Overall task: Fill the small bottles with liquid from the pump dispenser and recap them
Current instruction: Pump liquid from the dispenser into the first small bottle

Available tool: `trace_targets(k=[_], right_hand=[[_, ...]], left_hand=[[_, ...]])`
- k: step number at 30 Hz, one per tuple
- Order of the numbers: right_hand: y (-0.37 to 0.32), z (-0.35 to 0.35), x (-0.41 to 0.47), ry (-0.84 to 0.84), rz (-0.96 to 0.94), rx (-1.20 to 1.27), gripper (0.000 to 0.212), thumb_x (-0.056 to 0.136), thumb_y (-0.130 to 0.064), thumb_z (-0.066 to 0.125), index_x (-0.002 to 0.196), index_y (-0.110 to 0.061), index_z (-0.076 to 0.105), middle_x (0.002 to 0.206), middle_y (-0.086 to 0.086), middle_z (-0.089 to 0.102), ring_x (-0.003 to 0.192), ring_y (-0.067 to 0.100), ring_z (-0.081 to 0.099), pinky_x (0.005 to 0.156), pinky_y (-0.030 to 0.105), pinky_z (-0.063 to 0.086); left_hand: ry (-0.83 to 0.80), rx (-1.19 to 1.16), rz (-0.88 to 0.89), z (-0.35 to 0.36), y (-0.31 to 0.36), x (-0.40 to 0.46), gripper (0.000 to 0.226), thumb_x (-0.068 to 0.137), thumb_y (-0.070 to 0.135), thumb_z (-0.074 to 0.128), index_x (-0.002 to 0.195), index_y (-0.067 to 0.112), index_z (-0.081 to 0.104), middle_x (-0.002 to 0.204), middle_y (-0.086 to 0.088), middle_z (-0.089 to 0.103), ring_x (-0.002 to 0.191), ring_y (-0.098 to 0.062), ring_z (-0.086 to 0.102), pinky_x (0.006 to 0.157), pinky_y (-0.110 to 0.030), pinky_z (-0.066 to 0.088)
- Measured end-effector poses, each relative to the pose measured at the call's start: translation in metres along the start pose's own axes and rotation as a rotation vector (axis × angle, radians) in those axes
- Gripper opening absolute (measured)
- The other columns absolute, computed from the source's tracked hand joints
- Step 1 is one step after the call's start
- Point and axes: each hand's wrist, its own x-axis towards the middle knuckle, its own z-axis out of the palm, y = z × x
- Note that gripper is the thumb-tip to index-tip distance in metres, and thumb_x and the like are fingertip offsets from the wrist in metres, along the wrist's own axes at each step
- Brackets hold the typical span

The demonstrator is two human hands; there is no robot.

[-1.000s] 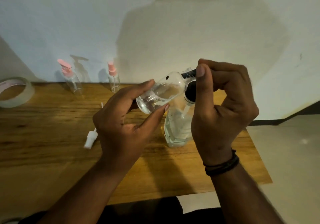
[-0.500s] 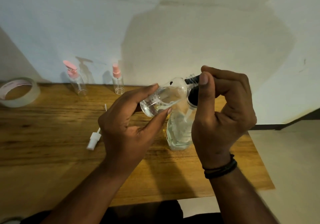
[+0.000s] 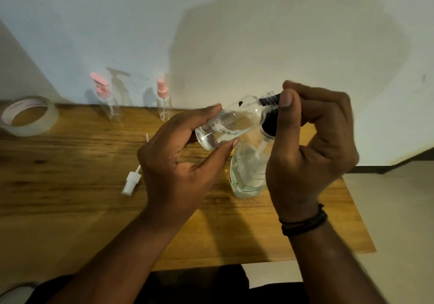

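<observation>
Two hands are worked over a wooden desk (image 3: 70,209).
A tape roll (image 3: 29,116), two pink-capped bottles (image 3: 110,102) and a loose white cap (image 3: 131,184) are seen leftward; a tilted small bottle (image 3: 230,125) is gripped by the left hand (image 3: 183,170), its neck at the black pump of the dispenser (image 3: 246,174), which is pinched by the right hand (image 3: 310,153).

We find no text we can read, faint pinkish print inside the tape roll (image 3: 28,115) too blurred, dispenser bottle (image 3: 246,174) label illegible to us
</observation>
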Motion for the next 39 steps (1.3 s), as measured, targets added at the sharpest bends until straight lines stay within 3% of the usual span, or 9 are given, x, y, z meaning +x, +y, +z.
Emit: trace_targets(k=[5,11,19,27,32,36,39], right_hand=[[-0.0008,-0.0021,0.0012,-0.012,0.005,-0.004,0.012,0.100,-0.009,0.064,0.090,-0.015,0.063,0.094,0.007,0.071,0.084,0.026,0.068,0.067,0.050,0.050],[-0.0037,-0.0039,0.0056,-0.025,-0.006,-0.027,0.013,0.101,-0.011,0.063,0.089,-0.016,0.062,0.091,0.010,0.073,0.083,0.029,0.068,0.068,0.046,0.050],[-0.0019,-0.0011,-0.0004,0.012,0.020,0.010,0.011,0.101,-0.010,0.063,0.090,-0.014,0.063,0.096,0.010,0.070,0.087,0.026,0.068,0.073,0.037,0.052],[-0.0022,-0.0015,0.0031,-0.011,0.019,-0.004,0.011,0.100,-0.010,0.064,0.090,-0.015,0.063,0.094,0.005,0.070,0.086,0.023,0.068,0.069,0.051,0.051],[-0.0032,-0.0033,0.0059,-0.018,0.002,-0.020,0.010,0.100,-0.012,0.064,0.091,-0.016,0.063,0.092,0.005,0.071,0.084,0.024,0.067,0.068,0.046,0.051],[-0.0025,-0.0043,0.0053,-0.011,-0.002,-0.011,0.010,0.101,-0.012,0.063,0.091,-0.015,0.064,0.092,0.007,0.071,0.083,0.025,0.067,0.068,0.045,0.050],[0.0001,-0.0023,0.0027,0.008,0.002,0.011,0.010,0.100,-0.010,0.063,0.090,-0.014,0.063,0.094,0.007,0.070,0.085,0.024,0.068,0.069,0.051,0.051]], left_hand=[[0.000,0.001,0.013,0.0000,0.0012,0.0007,0.044,0.088,0.018,0.086,0.124,0.001,0.068,0.119,-0.006,0.073,0.112,-0.014,0.072,0.087,-0.033,0.063],[0.012,0.010,0.007,-0.0007,0.0035,0.0028,0.044,0.088,0.020,0.086,0.124,0.003,0.068,0.118,-0.003,0.072,0.110,-0.010,0.073,0.088,-0.026,0.061],[0.008,-0.006,0.010,-0.0006,0.0026,0.0023,0.044,0.088,0.020,0.086,0.124,0.003,0.068,0.118,-0.004,0.072,0.111,-0.013,0.073,0.087,-0.030,0.062],[0.001,-0.012,0.009,-0.0010,0.0024,0.0023,0.043,0.089,0.022,0.085,0.125,0.006,0.066,0.120,-0.003,0.071,0.113,-0.012,0.072,0.088,-0.031,0.063],[0.015,0.023,0.024,0.0001,0.0044,0.0031,0.044,0.089,0.021,0.086,0.124,0.005,0.066,0.119,0.000,0.070,0.110,-0.009,0.072,0.088,-0.022,0.060],[0.015,0.012,0.030,0.0002,0.0055,0.0035,0.045,0.088,0.021,0.087,0.124,0.007,0.065,0.119,0.000,0.069,0.110,-0.009,0.072,0.088,-0.022,0.060],[0.007,0.006,0.020,0.0004,0.0041,0.0023,0.044,0.088,0.021,0.086,0.124,0.007,0.066,0.119,-0.003,0.071,0.110,-0.012,0.073,0.088,-0.028,0.062]])
